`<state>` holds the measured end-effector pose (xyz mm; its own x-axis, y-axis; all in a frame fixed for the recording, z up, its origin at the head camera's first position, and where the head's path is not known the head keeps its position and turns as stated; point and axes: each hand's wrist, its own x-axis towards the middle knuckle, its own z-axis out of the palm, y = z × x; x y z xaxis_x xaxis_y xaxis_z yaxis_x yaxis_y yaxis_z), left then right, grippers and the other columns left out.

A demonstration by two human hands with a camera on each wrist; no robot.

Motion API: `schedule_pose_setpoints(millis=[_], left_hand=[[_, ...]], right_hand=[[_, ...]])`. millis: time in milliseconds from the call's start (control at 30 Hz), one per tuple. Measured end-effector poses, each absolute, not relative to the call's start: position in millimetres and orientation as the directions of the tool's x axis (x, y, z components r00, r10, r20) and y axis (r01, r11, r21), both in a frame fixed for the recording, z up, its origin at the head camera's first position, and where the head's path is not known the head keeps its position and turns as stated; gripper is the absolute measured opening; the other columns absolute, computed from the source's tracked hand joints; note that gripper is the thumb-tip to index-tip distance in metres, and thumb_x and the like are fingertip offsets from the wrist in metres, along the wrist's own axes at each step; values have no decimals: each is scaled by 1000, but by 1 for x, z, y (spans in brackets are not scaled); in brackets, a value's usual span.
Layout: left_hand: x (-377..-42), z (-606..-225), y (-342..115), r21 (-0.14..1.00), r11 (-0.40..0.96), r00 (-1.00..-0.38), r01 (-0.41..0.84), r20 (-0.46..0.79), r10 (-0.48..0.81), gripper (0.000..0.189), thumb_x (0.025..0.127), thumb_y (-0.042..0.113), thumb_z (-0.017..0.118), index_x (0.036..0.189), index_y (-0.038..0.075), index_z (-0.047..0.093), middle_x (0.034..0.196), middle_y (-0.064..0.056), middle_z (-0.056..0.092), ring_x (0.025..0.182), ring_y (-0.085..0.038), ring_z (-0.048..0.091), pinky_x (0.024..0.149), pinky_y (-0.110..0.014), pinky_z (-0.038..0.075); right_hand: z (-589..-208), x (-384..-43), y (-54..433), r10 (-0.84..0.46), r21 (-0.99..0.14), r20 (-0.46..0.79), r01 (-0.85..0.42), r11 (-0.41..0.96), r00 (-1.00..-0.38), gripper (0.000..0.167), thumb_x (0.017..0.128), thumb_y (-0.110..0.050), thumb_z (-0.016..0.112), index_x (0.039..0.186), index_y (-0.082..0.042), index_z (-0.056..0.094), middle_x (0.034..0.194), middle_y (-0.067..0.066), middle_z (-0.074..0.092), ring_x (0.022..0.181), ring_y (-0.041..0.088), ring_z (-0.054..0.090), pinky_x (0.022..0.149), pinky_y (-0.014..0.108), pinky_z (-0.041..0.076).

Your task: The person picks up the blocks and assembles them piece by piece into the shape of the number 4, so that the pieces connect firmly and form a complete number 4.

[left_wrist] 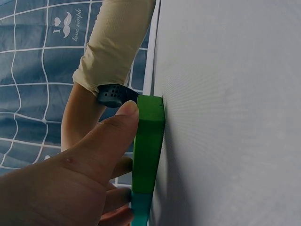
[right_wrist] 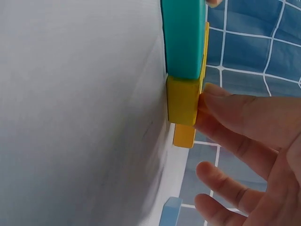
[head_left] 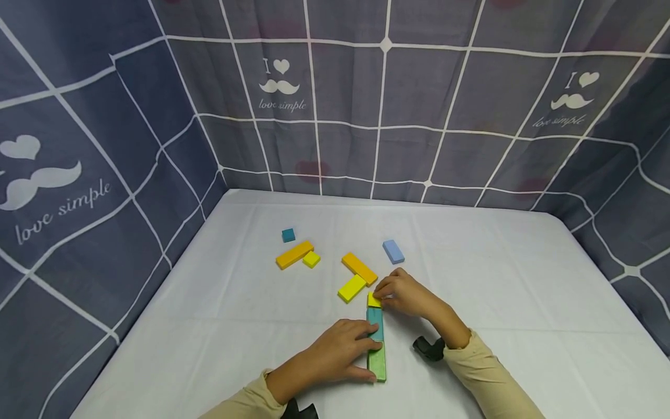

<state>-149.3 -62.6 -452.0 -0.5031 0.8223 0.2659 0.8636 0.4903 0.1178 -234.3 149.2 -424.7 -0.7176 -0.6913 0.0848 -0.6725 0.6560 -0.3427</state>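
Observation:
A row of blocks lies end to end on the white cloth: a green block (head_left: 377,364) nearest, a teal block (head_left: 374,323) beyond it, and a small yellow block (head_left: 373,299) at the far end. My left hand (head_left: 337,352) rests along the row, fingers spread over the green and teal blocks, thumb by the green one's near end. With thumb and forefinger, my right hand (head_left: 405,294) pinches the small yellow block; its other fingers stay off the blocks. In the right wrist view, the yellow block (right_wrist: 182,100) meets the teal block's end (right_wrist: 182,42).
Left of the row's far end are a yellow block (head_left: 351,288) and an orange block (head_left: 359,269). Farther left lie another orange block (head_left: 294,255), a yellow cube (head_left: 311,259) and a dark teal cube (head_left: 288,235). A light blue block (head_left: 394,251) lies beyond my right hand.

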Motion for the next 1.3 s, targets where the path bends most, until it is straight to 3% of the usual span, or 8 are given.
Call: schedule_pose_setpoints(millis=[933, 1167, 1300], left_hand=[[-154, -449, -57, 105, 515, -523, 851, 262, 811, 48, 81, 61, 52, 112, 26, 63, 126, 2, 54, 116, -11, 49, 94, -30, 41], [-161, -447, -53, 93, 533, -538, 841, 252, 804, 43, 76, 60, 56, 102, 27, 63, 117, 6, 54, 111, -11, 49, 93, -28, 41], [-162, -447, -52, 127, 545, -560, 829, 225, 798, 48, 74, 61, 59, 106, 25, 61, 120, 2, 51, 114, -13, 46, 95, -30, 41]], right_hand=[[-421, -236, 152, -692, -395, 55, -652, 647, -720, 19, 78, -9, 69, 97, -8, 72, 100, 3, 69, 90, 18, 50, 75, 28, 42], [-423, -238, 152, -694, -440, 30, -633, 638, -720, 20, 79, -10, 68, 99, -7, 72, 102, 4, 69, 91, 17, 49, 76, 27, 42], [-424, -237, 152, -701, -450, 24, -634, 629, -713, 20, 80, -10, 68, 99, -7, 72, 103, 4, 69, 91, 17, 50, 78, 28, 42]])
